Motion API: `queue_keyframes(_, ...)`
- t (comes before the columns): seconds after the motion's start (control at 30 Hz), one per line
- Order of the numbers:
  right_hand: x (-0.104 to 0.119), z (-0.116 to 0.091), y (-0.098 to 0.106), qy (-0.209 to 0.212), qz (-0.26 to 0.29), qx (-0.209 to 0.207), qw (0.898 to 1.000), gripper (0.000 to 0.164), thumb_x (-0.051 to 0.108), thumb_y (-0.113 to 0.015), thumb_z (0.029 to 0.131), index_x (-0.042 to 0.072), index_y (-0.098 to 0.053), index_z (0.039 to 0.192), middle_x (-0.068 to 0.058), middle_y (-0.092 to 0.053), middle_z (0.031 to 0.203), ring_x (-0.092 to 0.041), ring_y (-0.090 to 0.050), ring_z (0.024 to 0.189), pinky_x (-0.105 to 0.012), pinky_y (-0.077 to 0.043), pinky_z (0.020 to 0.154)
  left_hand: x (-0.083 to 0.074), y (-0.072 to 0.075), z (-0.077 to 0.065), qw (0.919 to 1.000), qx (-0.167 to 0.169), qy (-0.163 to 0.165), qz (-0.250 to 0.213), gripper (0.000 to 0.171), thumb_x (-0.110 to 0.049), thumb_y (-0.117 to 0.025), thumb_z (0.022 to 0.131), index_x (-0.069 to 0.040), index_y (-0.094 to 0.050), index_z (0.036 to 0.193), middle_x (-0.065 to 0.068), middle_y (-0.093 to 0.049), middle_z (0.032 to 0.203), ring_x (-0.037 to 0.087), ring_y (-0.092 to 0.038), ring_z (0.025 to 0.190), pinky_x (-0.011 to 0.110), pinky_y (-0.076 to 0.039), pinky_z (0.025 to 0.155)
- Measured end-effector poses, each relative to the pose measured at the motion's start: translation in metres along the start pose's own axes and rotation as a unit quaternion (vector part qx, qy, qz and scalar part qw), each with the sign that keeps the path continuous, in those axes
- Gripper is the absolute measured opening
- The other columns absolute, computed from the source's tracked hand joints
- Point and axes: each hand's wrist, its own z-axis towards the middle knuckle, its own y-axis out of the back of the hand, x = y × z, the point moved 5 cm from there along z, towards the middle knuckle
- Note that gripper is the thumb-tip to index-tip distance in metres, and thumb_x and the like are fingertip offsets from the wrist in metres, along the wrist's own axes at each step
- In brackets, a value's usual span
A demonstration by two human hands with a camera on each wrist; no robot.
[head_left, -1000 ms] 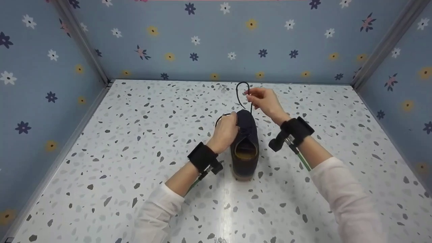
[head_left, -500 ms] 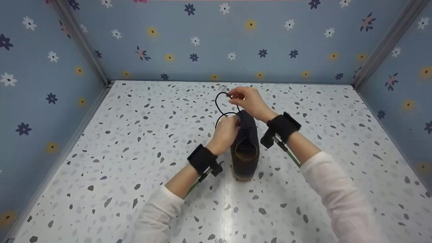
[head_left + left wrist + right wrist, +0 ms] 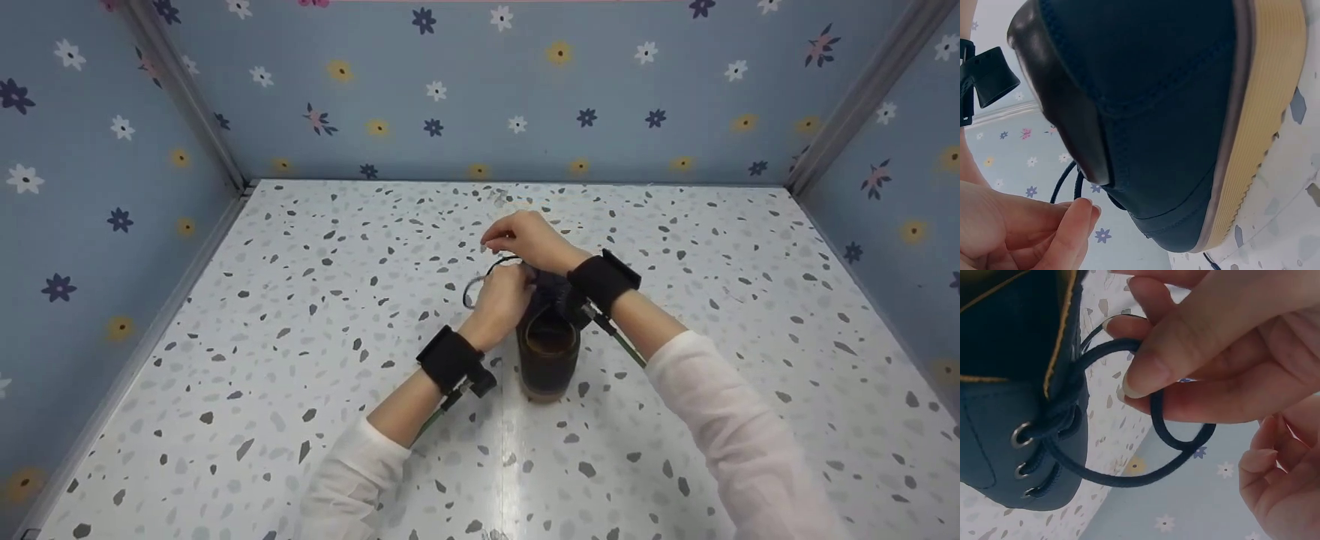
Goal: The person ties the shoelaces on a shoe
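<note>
A dark blue lace-up shoe [image 3: 549,369] stands on the floor, its toe pointing away from me. My left hand [image 3: 501,298] is at its laces on the left side. Large in the right wrist view, the left thumb and fingers pinch the dark shoelace [image 3: 1129,482], which bends into loops beside the metal eyelets. Part of the lace is hidden behind those fingers. My right hand [image 3: 526,237] hovers past the left one, over the shoe's toe, with bent fingers pointing left. No lace shows between its fingertips. The right wrist covers part of the shoe's front.
Under the shoe lies a white speckled surface [image 3: 337,375]. Flower-patterned blue panels, including a back wall [image 3: 480,90], enclose it on the back and both sides. Black straps with small cameras [image 3: 454,356] are on both wrists.
My right hand has moved left and a little nearer, crossing over the shoe. The lace loop it held up has come down, and a blurred stretch of lace shows left of my left hand.
</note>
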Motion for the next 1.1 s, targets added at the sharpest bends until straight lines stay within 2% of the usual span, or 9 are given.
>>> queue_keyframes(0.13, -0.001, -0.003, 0.003, 0.007, -0.007, -0.008, 1.000, 0.013, 0.015, -0.048, 0.070, 0.010, -0.056, 0.079, 0.001, -0.052, 0.068, -0.009, -0.047, 0.062, -0.019, -0.034, 0.056, -0.002, 0.001, 0.000, 0.9998, -0.011, -0.010, 0.011, 0.011, -0.008, -0.051, 0.059, -0.011, -0.046, 0.050, -0.003, -0.044, 0.049, 0.013, -0.043, 0.049, 0.027, -0.032, 0.046)
queue_keyframes(0.37, 0.005, -0.010, 0.020, 0.028, -0.017, -0.045, 0.998, 0.015, 0.020, -0.047, 0.070, 0.010, -0.056, 0.078, 0.002, -0.052, 0.069, -0.006, -0.044, 0.058, -0.020, -0.033, 0.053, 0.001, -0.001, 0.001, 0.9996, 0.015, 0.024, 0.008, 0.009, -0.009, -0.051, 0.061, -0.011, -0.050, 0.053, -0.001, -0.048, 0.054, 0.013, -0.044, 0.051, 0.026, -0.033, 0.047)
queue_keyframes(0.47, 0.011, -0.016, 0.030, 0.032, -0.014, -0.070, 0.997, 0.015, 0.022, -0.045, 0.071, 0.012, -0.056, 0.077, 0.001, -0.051, 0.065, -0.006, -0.043, 0.055, -0.021, -0.033, 0.052, 0.002, -0.001, 0.002, 0.9993, 0.022, 0.029, 0.005, 0.009, -0.009, -0.050, 0.062, -0.011, -0.050, 0.054, -0.002, -0.048, 0.055, 0.011, -0.044, 0.051, 0.024, -0.033, 0.047)
queue_keyframes(0.7, 0.014, -0.044, 0.047, -0.001, 0.014, -0.123, 0.992, 0.018, 0.026, -0.044, 0.071, 0.013, -0.056, 0.072, -0.001, -0.047, 0.056, -0.010, -0.039, 0.046, -0.024, -0.029, 0.044, 0.004, -0.004, 0.003, 0.9976, 0.044, 0.052, -0.014, 0.005, -0.010, -0.050, 0.064, -0.010, -0.055, 0.062, -0.003, -0.049, 0.059, 0.008, -0.044, 0.054, 0.022, -0.034, 0.049)
queue_keyframes(0.8, 0.002, -0.061, 0.044, -0.027, 0.007, -0.127, 0.991, 0.018, 0.026, -0.045, 0.071, 0.013, -0.056, 0.071, -0.003, -0.046, 0.053, -0.012, -0.037, 0.043, -0.025, -0.026, 0.040, 0.005, -0.006, 0.004, 0.9960, 0.055, 0.063, -0.030, 0.006, -0.010, -0.050, 0.065, -0.010, -0.055, 0.064, -0.004, -0.049, 0.060, 0.007, -0.043, 0.054, 0.021, -0.033, 0.049)
queue_keyframes(0.9, -0.014, -0.076, 0.033, -0.061, -0.003, -0.110, 0.992, 0.018, 0.027, -0.045, 0.071, 0.012, -0.056, 0.069, -0.005, -0.047, 0.052, -0.012, -0.037, 0.042, -0.025, -0.026, 0.038, 0.005, -0.007, 0.004, 0.9957, 0.060, 0.065, -0.028, 0.006, -0.010, -0.049, 0.065, -0.011, -0.055, 0.064, -0.005, -0.049, 0.061, 0.006, -0.042, 0.054, 0.020, -0.033, 0.048)
queue_keyframes(1.0, -0.028, -0.086, 0.020, -0.093, -0.014, -0.096, 0.991, 0.022, 0.028, -0.044, 0.071, 0.011, -0.056, 0.068, -0.005, -0.047, 0.052, -0.012, -0.037, 0.042, -0.025, -0.027, 0.037, 0.005, -0.007, 0.004, 0.9963, 0.054, 0.061, -0.025, 0.006, -0.010, -0.050, 0.065, -0.010, -0.055, 0.064, -0.005, -0.049, 0.060, 0.006, -0.042, 0.053, 0.019, -0.033, 0.047)
queue_keyframes(1.1, -0.035, -0.090, 0.010, -0.109, -0.019, -0.100, 0.989, 0.025, 0.029, -0.043, 0.071, 0.008, -0.056, 0.066, -0.003, -0.046, 0.050, -0.012, -0.037, 0.041, -0.025, -0.027, 0.037, 0.005, -0.006, 0.004, 0.9971, 0.046, 0.057, -0.020, 0.006, -0.010, -0.050, 0.065, -0.010, -0.056, 0.064, -0.004, -0.049, 0.061, 0.006, -0.043, 0.054, 0.018, -0.033, 0.048)
